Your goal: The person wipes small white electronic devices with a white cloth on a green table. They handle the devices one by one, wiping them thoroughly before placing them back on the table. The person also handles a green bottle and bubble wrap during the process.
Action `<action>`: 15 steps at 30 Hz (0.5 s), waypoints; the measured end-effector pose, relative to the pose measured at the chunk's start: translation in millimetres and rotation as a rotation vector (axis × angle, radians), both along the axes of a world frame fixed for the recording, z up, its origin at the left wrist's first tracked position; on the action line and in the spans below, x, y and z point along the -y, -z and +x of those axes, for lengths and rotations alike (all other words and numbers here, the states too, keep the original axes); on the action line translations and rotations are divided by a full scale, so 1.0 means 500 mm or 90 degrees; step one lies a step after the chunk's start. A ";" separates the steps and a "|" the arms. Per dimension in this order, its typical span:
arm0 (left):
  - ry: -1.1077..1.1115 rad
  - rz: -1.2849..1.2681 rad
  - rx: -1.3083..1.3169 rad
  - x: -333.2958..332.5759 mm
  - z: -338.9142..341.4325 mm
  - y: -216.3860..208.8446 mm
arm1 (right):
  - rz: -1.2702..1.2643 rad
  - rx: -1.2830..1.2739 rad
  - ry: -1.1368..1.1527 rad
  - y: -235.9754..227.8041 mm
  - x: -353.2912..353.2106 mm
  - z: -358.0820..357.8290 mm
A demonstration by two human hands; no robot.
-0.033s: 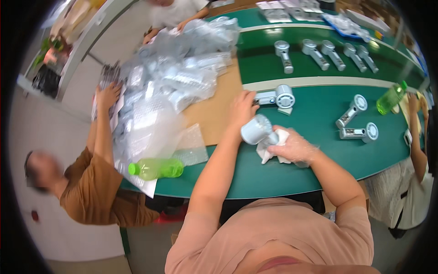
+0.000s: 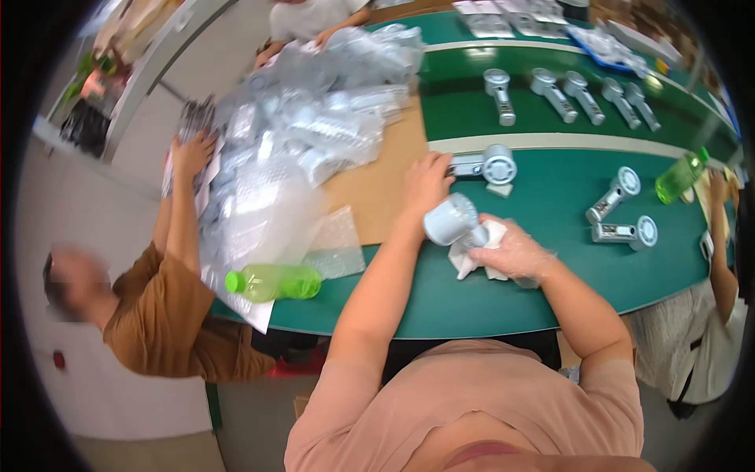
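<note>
My right hand (image 2: 511,250), in a thin clear plastic glove, is closed round the handle of a pale blue handheld fan (image 2: 451,219), with a crumpled white cloth (image 2: 470,261) between palm and handle. The fan's thick round head points up and left, above the table. Beyond it, my left hand (image 2: 429,182) has its fingers on the handle end of another handheld fan (image 2: 498,165), which lies flat with its grille up. A small pale piece (image 2: 499,189) lies beside that fan's head. Two more fans (image 2: 615,195) (image 2: 625,232) lie to the right.
Several fans (image 2: 554,94) lie on the darker green strip beyond. A heap of bubble-wrap bags (image 2: 314,118) covers the left side, partly on brown cardboard (image 2: 377,189). Green bottles (image 2: 275,282) (image 2: 681,175) lie near left and far right. Co-workers sit at left, right and back.
The whole view has shifted a little. Both hands stay on the same fans, with no clear movement of either.
</note>
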State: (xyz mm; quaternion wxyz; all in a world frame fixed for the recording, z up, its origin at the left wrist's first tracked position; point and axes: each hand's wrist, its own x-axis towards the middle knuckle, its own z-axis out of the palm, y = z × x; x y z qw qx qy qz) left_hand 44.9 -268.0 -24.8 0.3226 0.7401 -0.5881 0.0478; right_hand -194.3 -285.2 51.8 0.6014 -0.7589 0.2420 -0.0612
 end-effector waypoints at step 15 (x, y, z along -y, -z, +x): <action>-0.222 -0.127 0.029 -0.309 -0.071 -0.149 | 0.189 0.143 0.115 0.093 0.028 -0.009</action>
